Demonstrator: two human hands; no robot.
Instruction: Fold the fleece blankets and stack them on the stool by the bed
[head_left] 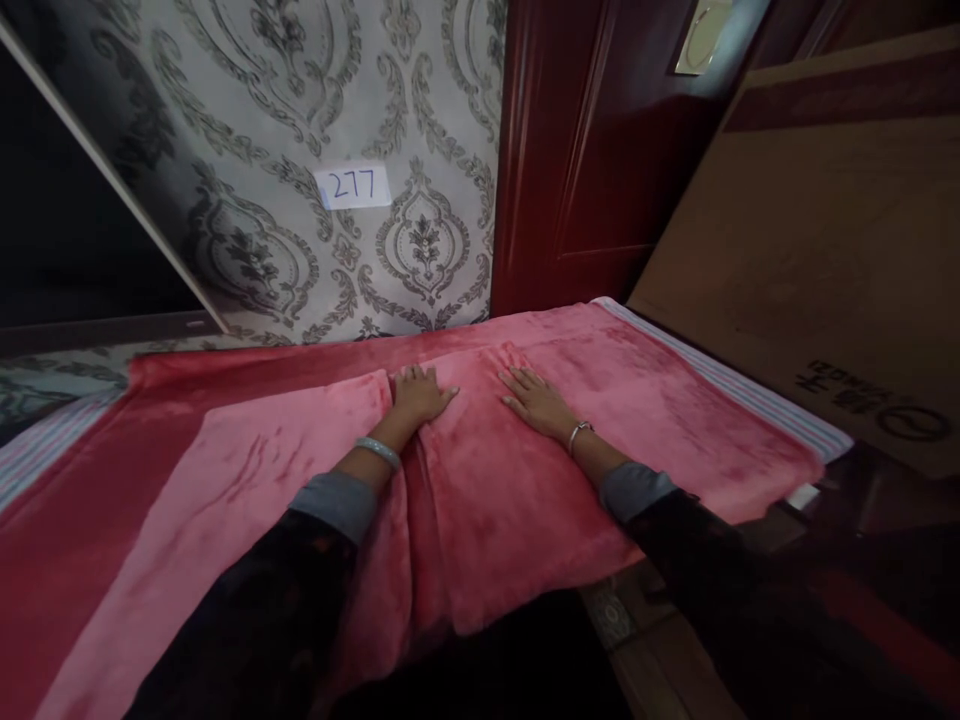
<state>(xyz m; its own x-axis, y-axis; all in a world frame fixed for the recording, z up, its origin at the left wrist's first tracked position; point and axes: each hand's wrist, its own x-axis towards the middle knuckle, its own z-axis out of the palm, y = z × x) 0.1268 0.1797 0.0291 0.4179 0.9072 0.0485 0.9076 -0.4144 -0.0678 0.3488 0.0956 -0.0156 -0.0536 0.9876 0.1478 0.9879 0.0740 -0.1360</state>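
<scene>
A pink plush blanket (517,500) lies spread over a surface with a striped cover, folded partly over itself. My left hand (421,394) rests on it near the middle, beside a fold line, with the thumb apart from the fingers. To the right, my right hand (538,402) lies flat on the plush with its fingers spread. Neither hand grips the fabric. The left part of the blanket shows a lighter flap over a darker red layer. Its near edge hangs down in front of me.
A large cardboard box (810,240) leans at the right, by a dark red door (577,150). Patterned wallpaper behind bears a paper label (354,186) reading 277. A dark screen (82,200) stands at the left. Striped cloth (735,380) shows along the blanket's right side.
</scene>
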